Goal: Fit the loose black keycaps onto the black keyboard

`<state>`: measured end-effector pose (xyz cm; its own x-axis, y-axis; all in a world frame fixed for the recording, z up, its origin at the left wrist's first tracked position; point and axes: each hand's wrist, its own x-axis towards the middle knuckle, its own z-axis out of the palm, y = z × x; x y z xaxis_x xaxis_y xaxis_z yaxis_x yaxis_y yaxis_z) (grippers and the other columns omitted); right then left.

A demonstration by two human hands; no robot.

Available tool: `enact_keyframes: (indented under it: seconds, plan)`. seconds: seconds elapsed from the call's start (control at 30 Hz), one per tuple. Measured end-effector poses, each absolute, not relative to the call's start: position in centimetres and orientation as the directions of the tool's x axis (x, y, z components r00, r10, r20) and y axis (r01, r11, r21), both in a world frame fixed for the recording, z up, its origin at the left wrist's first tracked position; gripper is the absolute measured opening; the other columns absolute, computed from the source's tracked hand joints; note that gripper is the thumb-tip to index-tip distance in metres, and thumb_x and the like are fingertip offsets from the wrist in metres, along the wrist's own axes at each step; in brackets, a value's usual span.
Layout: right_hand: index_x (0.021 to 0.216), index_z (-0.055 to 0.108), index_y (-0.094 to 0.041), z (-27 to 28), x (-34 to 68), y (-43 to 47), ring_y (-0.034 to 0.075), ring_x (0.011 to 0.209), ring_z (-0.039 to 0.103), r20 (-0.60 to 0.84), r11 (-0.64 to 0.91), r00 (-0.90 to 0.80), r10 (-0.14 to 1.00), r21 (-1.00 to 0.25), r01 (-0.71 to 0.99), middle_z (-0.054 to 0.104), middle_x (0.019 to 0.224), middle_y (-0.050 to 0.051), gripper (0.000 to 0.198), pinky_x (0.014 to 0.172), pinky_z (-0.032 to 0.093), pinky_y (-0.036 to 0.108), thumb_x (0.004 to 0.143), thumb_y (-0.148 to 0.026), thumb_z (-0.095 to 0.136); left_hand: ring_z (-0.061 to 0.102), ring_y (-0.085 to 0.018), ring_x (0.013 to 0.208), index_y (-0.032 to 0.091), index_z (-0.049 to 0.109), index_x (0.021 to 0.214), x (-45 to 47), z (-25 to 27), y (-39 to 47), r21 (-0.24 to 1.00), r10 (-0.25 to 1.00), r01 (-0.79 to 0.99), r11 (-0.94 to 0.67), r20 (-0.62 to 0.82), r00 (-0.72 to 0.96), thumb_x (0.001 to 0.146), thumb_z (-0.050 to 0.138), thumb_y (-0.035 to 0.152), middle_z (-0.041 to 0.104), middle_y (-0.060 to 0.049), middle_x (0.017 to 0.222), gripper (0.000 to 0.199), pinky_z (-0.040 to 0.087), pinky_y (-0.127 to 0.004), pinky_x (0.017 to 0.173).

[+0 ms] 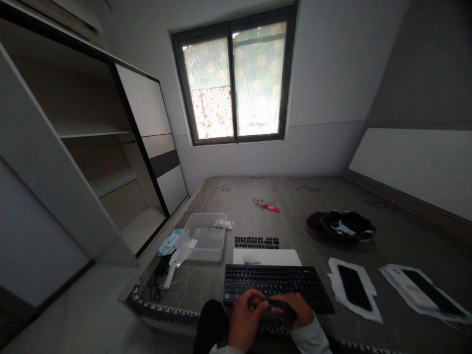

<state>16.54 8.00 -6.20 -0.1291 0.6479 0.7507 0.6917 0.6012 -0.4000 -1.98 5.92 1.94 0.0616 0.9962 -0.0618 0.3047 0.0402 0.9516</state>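
Observation:
A black keyboard (317,290) lies across the near part of a bare mattress. Over its front edge my left hand (246,314) is closed, its thumb and fingers pinched together. Close beside it, with fingertips almost meeting, my right hand (299,307) curls around a small dark thing whose kind I cannot make out. What the left fingers pinch, if anything, is too small to tell. Behind the keyboard is a flat white panel (285,256) with a small pale piece on it. Beyond that, several loose black keycaps (257,242) sit in rows.
To the left stands a clear plastic bin (223,246), with blue face masks (170,242) beside it. A red packet (271,208) lies farther back. On the right are a dark cap (320,223) and two phones (354,287) on white sheets. The mattress (236,189) reaches the window wall.

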Motion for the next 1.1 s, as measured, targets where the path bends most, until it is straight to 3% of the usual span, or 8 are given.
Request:
enact_keyframes:
  seconds: [0.23, 0.4, 0.7, 0.93, 1.1]
  plan:
    - [0.088, 0.077, -0.027, -5.9, 17.4, 7.8, 0.016, 0.056, 0.065, 0.679, 0.544, -0.095, 0.728, -0.488, 0.682, 0.075, 0.072, 0.002, 0.024, 0.061, 0.053, 0.03, 0.091, -0.039, 0.055, 0.063, -0.017, 0.074, 0.023, 0.074, 0.098, -2.4, 3.0, 5.7, 0.912, 0.99, 0.4, -0.094, 0.044, 0.134, 0.079, 0.066, 0.028, 0.074, -0.002, 0.094, 0.021, 0.048, -0.028, 0.073]
    - [0.094, 0.078, -0.027, -5.5, 18.1, 8.1, 0.015, 0.057, 0.067, 0.635, 0.553, -0.154, 0.757, -0.498, 0.668, 0.074, 0.07, 0.002, 0.021, 0.06, 0.055, 0.026, 0.086, -0.042, 0.066, 0.066, -0.019, 0.086, 0.025, 0.074, 0.099, -2.2, 3.0, 5.9, 0.856, 0.972, 0.462, -0.232, 0.18, 0.154, 0.085, 0.063, 0.026, 0.074, -0.003, 0.097, 0.018, 0.05, -0.029, 0.08]
    - [0.098, 0.078, -0.025, -3.8, 17.9, 8.5, 0.016, 0.059, 0.068, 0.554, 0.503, -0.104, 0.826, -0.642, 0.578, 0.071, 0.068, 0.002, 0.02, 0.058, 0.057, 0.025, 0.086, -0.038, 0.068, 0.066, -0.017, 0.083, 0.025, 0.073, 0.103, -2.1, 2.6, 6.7, 0.845, 0.966, 0.469, -0.258, 0.224, 0.127, 0.088, 0.063, 0.028, 0.074, -0.003, 0.098, 0.018, 0.052, -0.029, 0.078]
    - [0.081, 0.077, -0.023, -4.6, 17.0, 9.5, 0.022, 0.073, 0.074, 0.269, 0.215, 0.048, 0.962, -0.854, 0.474, 0.078, 0.079, 0.005, 0.024, 0.066, 0.059, 0.029, 0.083, -0.043, 0.063, 0.06, -0.013, 0.068, 0.026, 0.072, 0.104, -2.2, 0.6, 7.9, 0.842, 0.971, 0.483, -0.239, 0.194, 0.143, 0.089, 0.064, 0.032, 0.072, 0.0, 0.092, 0.019, 0.049, -0.026, 0.069]
    - [0.077, 0.076, -0.024, -4.8, 16.8, 10.9, 0.022, 0.071, 0.073, 0.104, 0.094, -0.003, 0.995, -0.885, 0.456, 0.078, 0.076, 0.004, 0.025, 0.066, 0.058, 0.03, 0.076, -0.047, 0.065, 0.061, -0.013, 0.068, 0.025, 0.072, 0.104, -2.1, -1.1, 9.2, 0.859, 0.969, 0.457, -0.231, 0.162, 0.186, 0.09, 0.062, 0.034, 0.072, -0.002, 0.096, 0.02, 0.05, -0.026, 0.069]
